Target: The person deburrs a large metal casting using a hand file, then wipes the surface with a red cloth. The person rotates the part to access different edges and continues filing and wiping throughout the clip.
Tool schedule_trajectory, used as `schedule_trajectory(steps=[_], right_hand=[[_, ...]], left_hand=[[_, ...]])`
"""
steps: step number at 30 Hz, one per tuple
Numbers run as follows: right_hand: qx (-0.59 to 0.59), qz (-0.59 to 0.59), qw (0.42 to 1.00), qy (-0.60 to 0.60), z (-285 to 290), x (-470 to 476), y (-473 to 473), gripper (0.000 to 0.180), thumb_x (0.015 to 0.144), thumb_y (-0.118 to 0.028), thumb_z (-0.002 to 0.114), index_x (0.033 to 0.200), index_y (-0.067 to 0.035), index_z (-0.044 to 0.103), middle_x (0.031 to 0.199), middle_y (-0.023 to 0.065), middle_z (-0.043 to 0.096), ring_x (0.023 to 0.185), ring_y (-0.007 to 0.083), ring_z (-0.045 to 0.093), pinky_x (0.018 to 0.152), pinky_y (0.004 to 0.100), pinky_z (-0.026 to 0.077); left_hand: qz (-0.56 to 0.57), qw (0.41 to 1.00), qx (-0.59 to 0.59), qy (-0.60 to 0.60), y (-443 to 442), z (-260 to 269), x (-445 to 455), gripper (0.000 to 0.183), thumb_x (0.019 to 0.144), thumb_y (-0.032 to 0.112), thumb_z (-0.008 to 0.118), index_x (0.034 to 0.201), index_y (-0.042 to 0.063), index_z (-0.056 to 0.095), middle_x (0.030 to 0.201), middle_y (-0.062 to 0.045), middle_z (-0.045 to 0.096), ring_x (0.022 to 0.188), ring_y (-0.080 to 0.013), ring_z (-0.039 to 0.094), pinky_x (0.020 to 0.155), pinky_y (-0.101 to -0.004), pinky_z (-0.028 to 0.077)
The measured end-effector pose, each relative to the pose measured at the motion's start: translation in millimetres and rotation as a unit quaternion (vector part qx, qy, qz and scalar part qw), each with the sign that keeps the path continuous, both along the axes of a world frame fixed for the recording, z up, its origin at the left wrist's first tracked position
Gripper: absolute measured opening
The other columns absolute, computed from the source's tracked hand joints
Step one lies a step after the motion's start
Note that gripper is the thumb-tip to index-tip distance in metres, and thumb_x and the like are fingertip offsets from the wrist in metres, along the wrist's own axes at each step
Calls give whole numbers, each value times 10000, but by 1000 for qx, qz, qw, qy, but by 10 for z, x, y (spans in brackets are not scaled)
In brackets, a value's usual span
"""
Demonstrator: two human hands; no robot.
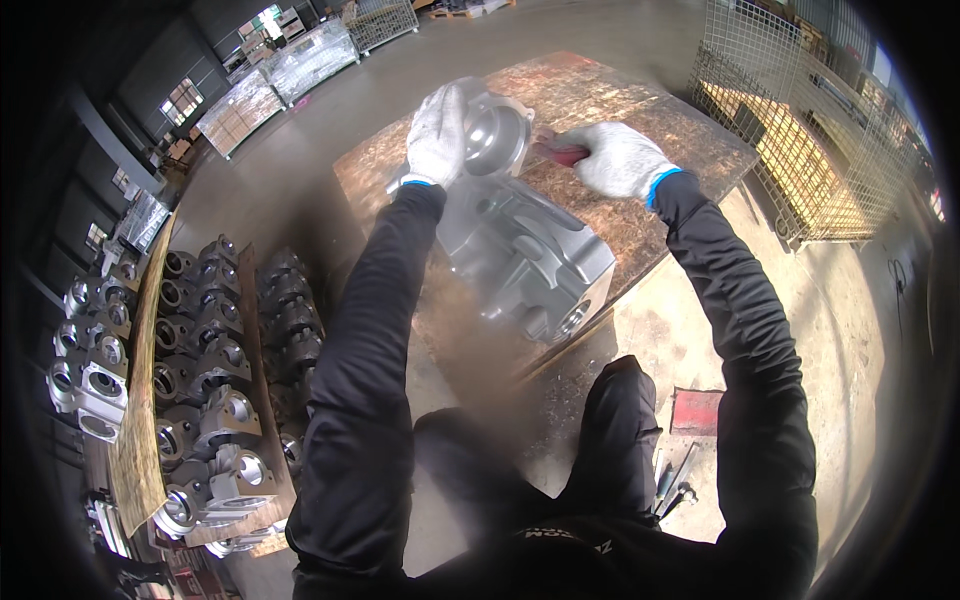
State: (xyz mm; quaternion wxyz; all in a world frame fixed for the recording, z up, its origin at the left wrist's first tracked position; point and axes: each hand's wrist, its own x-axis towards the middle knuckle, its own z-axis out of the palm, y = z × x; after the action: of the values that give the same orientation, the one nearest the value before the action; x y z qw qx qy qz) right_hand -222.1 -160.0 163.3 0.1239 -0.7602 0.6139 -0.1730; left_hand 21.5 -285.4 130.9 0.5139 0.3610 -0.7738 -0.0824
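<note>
A grey cast-metal housing (pixel 559 240) lies on the worn wooden tabletop (pixel 637 127), its round open bore at the far end. My left hand (pixel 441 135), in a white knit glove, grips the far left side of the housing beside that bore. To the right of the bore, my right hand (pixel 619 159), gloved alike, pinches a small reddish pad (pixel 564 154), perhaps abrasive; motion blurs it. Its far edge is close to the bore's rim, and I cannot tell whether they touch.
Stacked castings (pixel 217 322) with wooden boards (pixel 146 390) between them stand at left. A wire mesh cage (pixel 817 142) is at right. On the floor are a red sheet (pixel 694 412) and several hand tools (pixel 679 480). Wrapped pallets (pixel 311 60) stand farther off.
</note>
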Motion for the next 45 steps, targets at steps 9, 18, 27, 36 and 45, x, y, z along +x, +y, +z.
schedule_trajectory(steps=[9,18,27,36,45], right_hand=[[92,82,992,-27,-439,-120,106,506,821,-79,612,1320,-122,689,1092,155,762,948,240,712,889,365,543],[76,25,928,-365,-1805,-1133,891,491,934,-117,692,1414,-63,603,963,89,729,711,145,640,588,273,519],[217,57,743,-631,-1709,-1,1670,540,949,-119,689,1465,-53,544,987,25,702,605,55,525,515,206,387],[-5,165,927,-337,-1873,1433,2154,474,944,-156,666,1405,-85,584,1152,76,691,964,248,670,854,388,526],[-258,170,940,147,-2097,701,1418,431,822,-207,680,1249,-145,700,1336,50,650,979,275,630,810,400,529]], left_hand=[[31,999,-12,4,-143,-118,55,532,1079,393,406,1366,-15,592,1445,-219,557,1391,-368,463,1197,-423,322],[20,996,-49,-69,343,309,-343,377,1027,340,514,1279,87,636,1285,-183,647,1245,-384,571,1068,-467,441],[58,984,153,-63,740,293,-80,808,916,672,591,1468,89,499,1420,-263,575,1370,-390,514,1155,-409,392],[-95,983,155,36,1154,193,-119,570,999,309,674,1465,32,498,1420,-186,577,1296,-285,558,1102,-389,447],[85,964,-37,-250,2281,-454,361,540,994,380,599,1407,39,529,1321,-253,593,1285,-443,523,1060,-493,443]])
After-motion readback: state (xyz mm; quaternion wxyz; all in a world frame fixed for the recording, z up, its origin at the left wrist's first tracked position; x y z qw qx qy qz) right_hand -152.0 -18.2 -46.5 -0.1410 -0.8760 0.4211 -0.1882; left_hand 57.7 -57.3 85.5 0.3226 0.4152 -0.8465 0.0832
